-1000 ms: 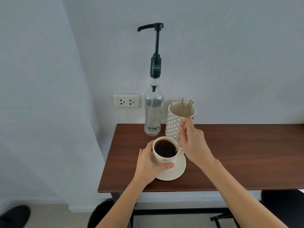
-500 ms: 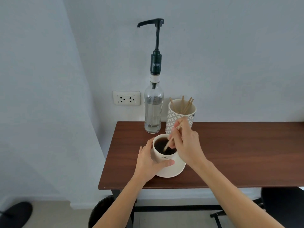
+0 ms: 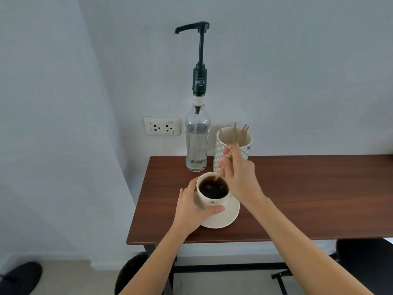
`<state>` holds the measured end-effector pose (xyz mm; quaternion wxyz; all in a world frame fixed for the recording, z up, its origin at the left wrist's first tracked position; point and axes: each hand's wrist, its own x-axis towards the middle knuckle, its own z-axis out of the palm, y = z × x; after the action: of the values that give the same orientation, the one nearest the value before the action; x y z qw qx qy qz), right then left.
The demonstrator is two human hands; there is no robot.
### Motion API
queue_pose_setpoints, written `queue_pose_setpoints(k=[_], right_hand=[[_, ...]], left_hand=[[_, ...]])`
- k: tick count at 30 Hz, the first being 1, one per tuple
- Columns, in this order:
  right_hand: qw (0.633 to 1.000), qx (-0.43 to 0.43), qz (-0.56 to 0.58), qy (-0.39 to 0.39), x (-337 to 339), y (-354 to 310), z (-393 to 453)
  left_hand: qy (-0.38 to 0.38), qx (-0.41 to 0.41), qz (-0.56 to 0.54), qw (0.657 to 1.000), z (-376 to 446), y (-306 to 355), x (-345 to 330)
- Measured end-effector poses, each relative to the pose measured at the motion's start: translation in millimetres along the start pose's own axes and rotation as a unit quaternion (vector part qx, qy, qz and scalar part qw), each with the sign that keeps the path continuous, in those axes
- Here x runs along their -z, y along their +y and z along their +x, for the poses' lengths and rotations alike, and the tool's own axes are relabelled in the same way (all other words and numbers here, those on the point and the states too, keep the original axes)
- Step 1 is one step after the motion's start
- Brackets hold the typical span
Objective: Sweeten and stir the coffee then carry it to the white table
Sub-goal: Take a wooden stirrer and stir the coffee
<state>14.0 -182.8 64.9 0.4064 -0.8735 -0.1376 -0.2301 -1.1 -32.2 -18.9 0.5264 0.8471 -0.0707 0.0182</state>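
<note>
I see the white coffee cup (image 3: 212,196), full of dark coffee, sitting on a round white saucer (image 3: 227,218) near the front left part of the dark wood-grain table (image 3: 308,194). My left hand (image 3: 192,211) is wrapped around the cup's left side, thumb pressed across its front. My right hand (image 3: 240,177) pinches a thin wooden stirrer (image 3: 221,171), whose lower end dips into the coffee at the far rim; the stick looks blurred. Just behind the cup stands a clear glass syrup bottle (image 3: 196,143) with a tall black pump, and just to its right a white patterned ceramic holder (image 3: 232,145) with more wooden sticks leaning inside. Both stand along the table's rear edge against the pale wall, where a double socket (image 3: 162,126) sits left of the bottle. The saucer lies a little back from the front edge. To the right the tabletop runs wide and bare; the left edge is near the cup.
</note>
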Motion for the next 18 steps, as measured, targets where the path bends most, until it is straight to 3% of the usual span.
queue_pose_setpoints(k=[3, 8, 13, 18], right_hand=[[0.999, -0.005, -0.048, -0.008, 11.3, 8.2, -4.2], [0.998, -0.028, 0.048, -0.018, -2.4, -10.0, -6.3], [0.999, -0.029, -0.045, 0.002, 9.0, 7.7, 0.1], [0.996, -0.061, 0.06, -0.005, -1.5, -4.4, -7.2]], left_hand=[[0.003, -0.001, 0.001, 1.0, -0.2, 1.5, 1.0], [-0.001, -0.005, 0.005, 1.0, -0.1, 1.6, 2.0], [0.005, -0.005, 0.0, 1.0, -1.1, 1.2, 1.7], [0.002, -0.015, 0.003, 1.0, -1.0, 2.2, 2.6]])
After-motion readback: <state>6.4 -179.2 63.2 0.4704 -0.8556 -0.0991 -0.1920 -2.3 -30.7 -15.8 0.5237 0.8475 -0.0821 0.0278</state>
